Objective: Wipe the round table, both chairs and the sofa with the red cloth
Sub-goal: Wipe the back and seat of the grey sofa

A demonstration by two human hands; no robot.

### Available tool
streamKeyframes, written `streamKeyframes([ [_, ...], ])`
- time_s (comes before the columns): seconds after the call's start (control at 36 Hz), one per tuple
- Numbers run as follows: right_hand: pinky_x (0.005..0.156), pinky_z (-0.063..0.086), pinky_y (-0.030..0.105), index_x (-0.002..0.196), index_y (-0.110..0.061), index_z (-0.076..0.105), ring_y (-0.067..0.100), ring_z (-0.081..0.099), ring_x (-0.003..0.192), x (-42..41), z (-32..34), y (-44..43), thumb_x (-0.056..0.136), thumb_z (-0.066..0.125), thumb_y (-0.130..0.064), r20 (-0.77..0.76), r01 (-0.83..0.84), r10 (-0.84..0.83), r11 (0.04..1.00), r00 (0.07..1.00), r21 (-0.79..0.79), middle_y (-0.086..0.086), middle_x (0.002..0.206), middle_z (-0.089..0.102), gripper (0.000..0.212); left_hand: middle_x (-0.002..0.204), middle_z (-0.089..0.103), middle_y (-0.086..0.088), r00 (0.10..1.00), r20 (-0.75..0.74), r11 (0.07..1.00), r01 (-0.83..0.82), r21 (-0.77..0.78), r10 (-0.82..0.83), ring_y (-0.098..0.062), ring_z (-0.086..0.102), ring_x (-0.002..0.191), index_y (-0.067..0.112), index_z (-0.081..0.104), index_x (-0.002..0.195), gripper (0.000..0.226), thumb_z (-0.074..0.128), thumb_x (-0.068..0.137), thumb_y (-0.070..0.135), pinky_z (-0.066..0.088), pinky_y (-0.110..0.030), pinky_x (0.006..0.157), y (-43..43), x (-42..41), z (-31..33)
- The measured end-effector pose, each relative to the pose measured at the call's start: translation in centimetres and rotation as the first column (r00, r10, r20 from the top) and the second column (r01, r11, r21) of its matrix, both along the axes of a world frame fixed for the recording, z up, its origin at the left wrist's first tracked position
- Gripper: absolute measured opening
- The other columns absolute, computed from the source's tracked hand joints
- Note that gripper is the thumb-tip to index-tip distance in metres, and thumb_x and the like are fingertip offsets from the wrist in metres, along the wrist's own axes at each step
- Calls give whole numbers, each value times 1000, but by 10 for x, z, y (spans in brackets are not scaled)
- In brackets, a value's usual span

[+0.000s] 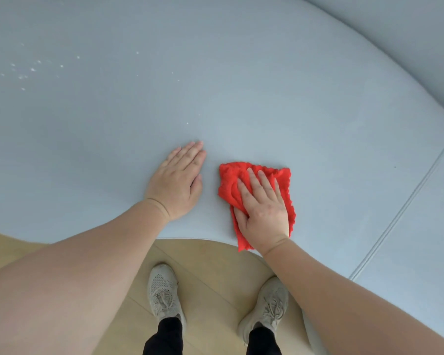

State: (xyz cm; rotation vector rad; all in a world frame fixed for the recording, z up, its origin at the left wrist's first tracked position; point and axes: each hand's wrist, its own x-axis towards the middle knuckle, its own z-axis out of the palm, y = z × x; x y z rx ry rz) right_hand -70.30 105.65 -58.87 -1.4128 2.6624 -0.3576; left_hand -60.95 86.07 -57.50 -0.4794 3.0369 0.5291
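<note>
1. Filling most of the view, the pale blue-grey sofa [241, 85] spreads out as a broad, smooth seat. A piped seam [405, 213] crosses it on a diagonal at the right, and part of the backrest rises in the upper right corner.
2. The light wooden floor [210, 262] shows below the seat's front edge, in the lower middle and at the far left.
3. The left hand [176, 184] lies flat on the seat near its front edge, fingers straight and close together, pointing away from the person. It holds nothing, and the bare forearm reaches in from the lower left.
4. The right hand [263, 208] lies palm down on the red cloth [228, 180], fingers stretched out and slightly spread, pressing it against the seat rather than clutching it.
5. The red cloth is crumpled and roughly square. It lies on the seat just beside the left hand without touching it, and its lower corner hangs over the front edge.
6. Two grey-beige laced shoes [163, 290] stand on the floor close to the sofa's front, with black trouser legs above them.
7. Small white specks [23, 73] dot the seat at the upper left, well apart from both hands.
</note>
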Motion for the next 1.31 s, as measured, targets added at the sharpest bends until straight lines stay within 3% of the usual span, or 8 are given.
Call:
streamKeyframes([
  [0.28, 110, 30, 56, 127, -9, 62, 40, 45, 131, 22, 2, 0, 91, 46, -33, -38, -6, 7, 1000, 999, 14, 17, 140, 51, 46, 140, 45, -21, 986, 115, 986, -103, -131, 118, -33, 42, 129, -6, 48, 131, 54, 30, 88, 22, 10, -32, 114, -70, 82, 19],
  [0.58, 109, 31, 59, 121, -11, 66, 41, 47, 129, 8, -1, -79, 87, 49, -36, -73, -178, 176, 984, 982, -30, 16, 138, 54, 46, 149, 33, -18, 969, 74, 965, -226, -132, 237, -30, 29, 137, -4, 39, 138, 59, 28, 89, 27, -1, -26, 116, -97, 74, -5],
  [0.78, 110, 30, 58, 120, -13, 67, 39, 47, 130, 3, -5, -79, 86, 51, -38, -53, -174, 170, 982, 984, -68, 13, 139, 54, 44, 149, 33, -17, 976, 40, 973, -210, -99, 214, -29, 28, 138, -3, 38, 139, 59, 31, 88, 25, 12, -37, 117, -98, 76, -14],
  [1.0, 109, 31, 59, 122, -15, 65, 39, 45, 131, -38, -4, -135, 85, 50, -37, -30, -54, 52, 998, 998, -43, 13, 140, 53, 46, 148, 34, -17, 977, 59, 977, -198, -73, 203, -28, 26, 138, -4, 39, 138, 59, 31, 88, 25, 12, -37, 117, -100, 75, -15],
  [1.31, 110, 30, 59, 125, -16, 64, 37, 44, 133, -93, -5, -181, 87, 46, -41, -33, -76, 75, 997, 997, -28, 11, 142, 51, 49, 147, 35, -17, 982, 42, 981, -184, -64, 187, -29, 29, 137, -5, 41, 137, 57, 32, 88, 24, 19, -43, 115, -103, 74, -18],
])
